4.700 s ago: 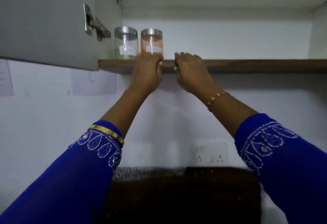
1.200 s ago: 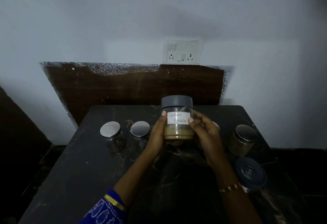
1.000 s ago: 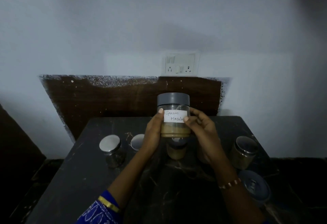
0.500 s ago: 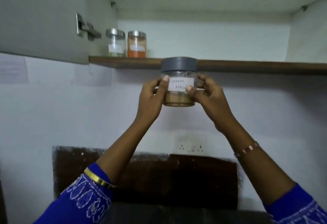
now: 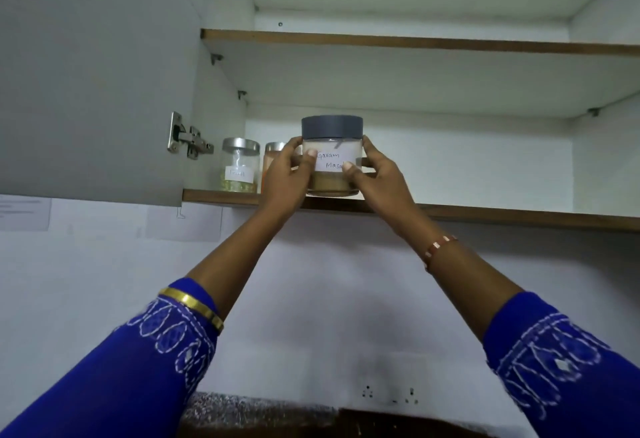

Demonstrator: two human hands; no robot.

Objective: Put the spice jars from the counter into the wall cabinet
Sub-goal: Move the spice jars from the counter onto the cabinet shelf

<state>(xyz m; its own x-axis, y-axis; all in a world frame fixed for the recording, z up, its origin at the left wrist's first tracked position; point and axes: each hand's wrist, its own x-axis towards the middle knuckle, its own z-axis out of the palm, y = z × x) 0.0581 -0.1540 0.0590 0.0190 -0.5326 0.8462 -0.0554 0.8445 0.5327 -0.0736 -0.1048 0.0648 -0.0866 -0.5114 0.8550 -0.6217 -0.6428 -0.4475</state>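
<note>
I hold a clear garam masala jar [image 5: 331, 147] with a grey lid and a white label between both hands, at the front edge of the wall cabinet's lower shelf [image 5: 485, 212]. My left hand [image 5: 289, 174] grips its left side and my right hand [image 5: 375, 178] its right side. The jar's base is level with the shelf surface; whether it rests there I cannot tell. To its left stand a steel-lidded jar of pale contents [image 5: 239, 170] and an orange spice jar [image 5: 272, 157], partly hidden by my left hand.
The cabinet door [image 5: 90, 74] hangs open at the left with its hinge [image 5: 187, 140] showing. An upper shelf [image 5: 415, 41] runs above. The lower shelf stretches bare to the right of the jar. A wall socket [image 5: 389, 396] sits low on the wall.
Both hands lifted the garam masala jar from the counter up to the lower shelf's front edge. My view tilted up from the counter to the cabinet.
</note>
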